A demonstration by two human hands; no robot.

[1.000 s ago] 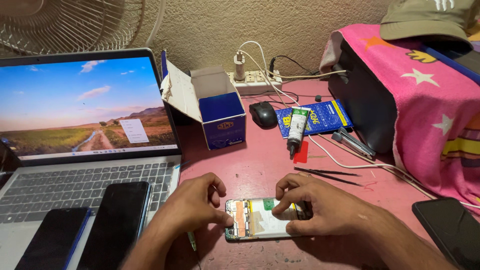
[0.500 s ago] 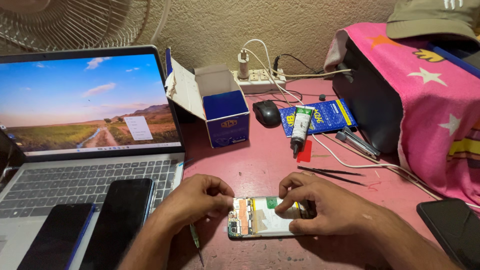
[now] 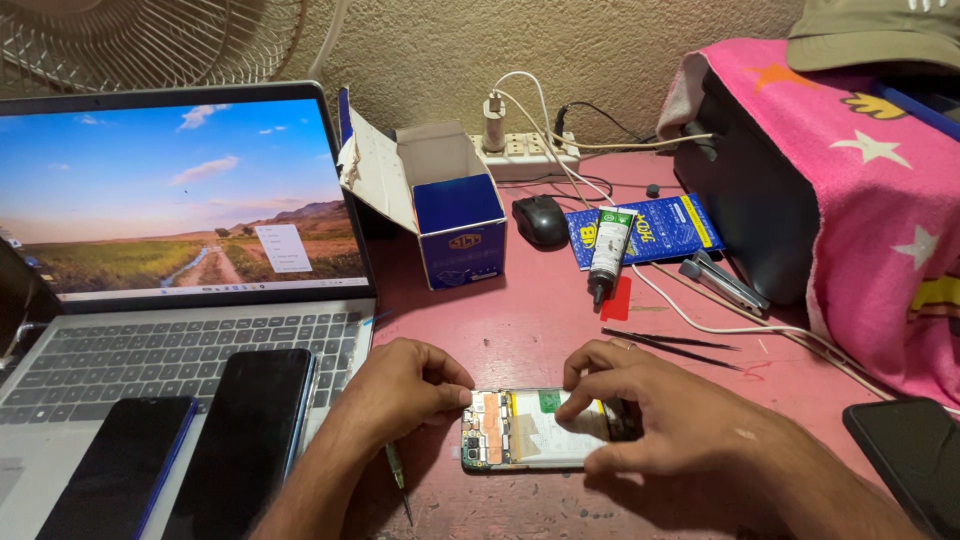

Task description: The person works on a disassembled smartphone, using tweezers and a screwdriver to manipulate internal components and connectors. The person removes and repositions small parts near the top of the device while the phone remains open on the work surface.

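Far left I see two dark phones: a blue-edged phone [image 3: 120, 470] and a black phone [image 3: 243, 435], both lying face up on the open laptop [image 3: 180, 300], over its palm rest and lower keys. A fan [image 3: 150, 40] sits behind the laptop screen. Next, my left hand [image 3: 400, 392] rests on the pink table [image 3: 530, 330], fingers curled, fingertips pinching the left short end of the opened phone [image 3: 530, 432]. A thin screwdriver [image 3: 398, 480] lies under that hand, tip pointing toward the near edge; I cannot tell if the hand grips it. The opened phone lies flat at centre front of the table, back cover off, board and pale battery showing. My right hand [image 3: 665, 420] covers its right half, fingers pressed down on the battery and top edge, holding it in place. Behind, an open blue box [image 3: 450, 215] stands just right of the laptop, then a black mouse [image 3: 541, 220], a power strip [image 3: 525, 155] with a charger, a glue tube [image 3: 607, 250] lying on a blue packet [image 3: 660, 228]. Black tweezers [image 3: 670, 345] lie just beyond my right hand. Far right, a pink towel [image 3: 860, 200] drapes a black case, and another dark phone [image 3: 910, 465] lies at the corner.
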